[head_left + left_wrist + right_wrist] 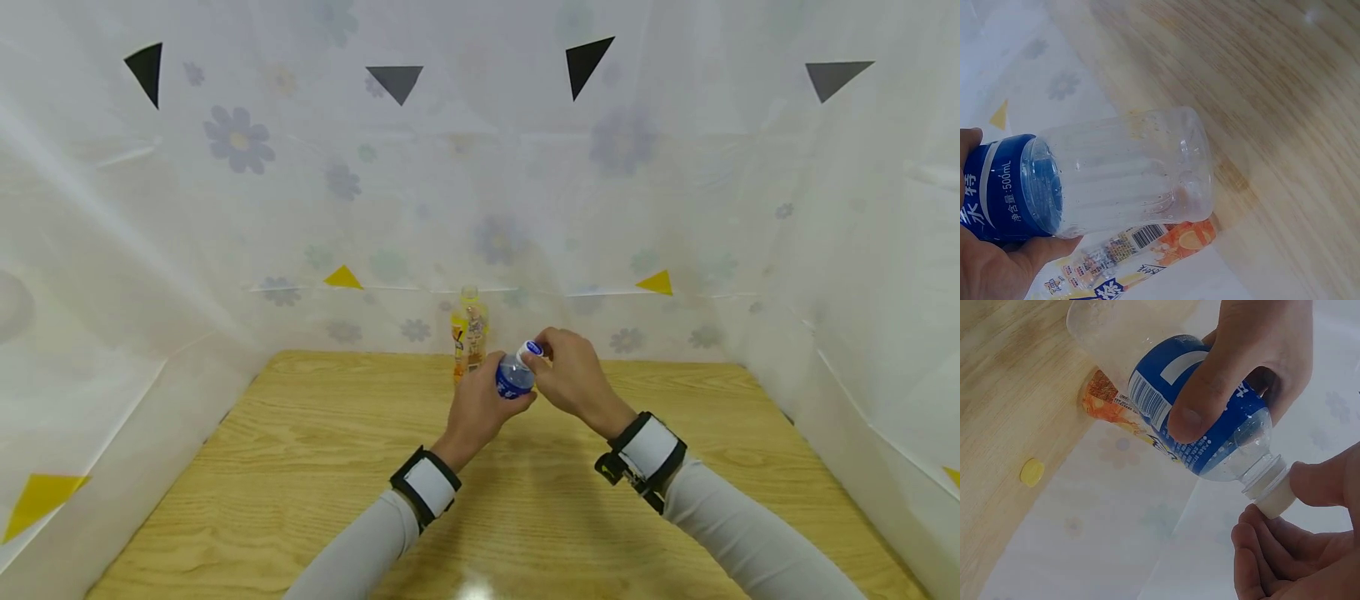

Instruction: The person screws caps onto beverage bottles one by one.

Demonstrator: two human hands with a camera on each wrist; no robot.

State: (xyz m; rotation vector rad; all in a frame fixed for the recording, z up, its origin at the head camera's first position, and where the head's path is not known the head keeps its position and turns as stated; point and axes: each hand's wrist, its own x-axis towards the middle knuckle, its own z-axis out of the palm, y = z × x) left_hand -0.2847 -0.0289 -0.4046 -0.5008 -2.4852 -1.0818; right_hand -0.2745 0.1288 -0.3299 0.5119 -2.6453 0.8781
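My left hand [480, 404] grips a clear plastic bottle [1129, 169] round its blue label [1191, 406], below the neck. The bottle looks empty, with a few droplets on its inner wall. At its mouth sits a white cap [1275, 499], which the thumb and fingers of my right hand [577, 375] pinch. In the head view the cap's top [532, 348] shows blue. Just behind the hands, a second clear bottle with a yellow-orange label [471, 333] stands uncapped on the table; neither hand touches it.
A yellow cap [1032, 472] lies on the wooden table [300, 500] near its far edge. White flower-printed sheeting [480, 167] surrounds the table at the back and both sides, with black, grey and yellow triangles on it.
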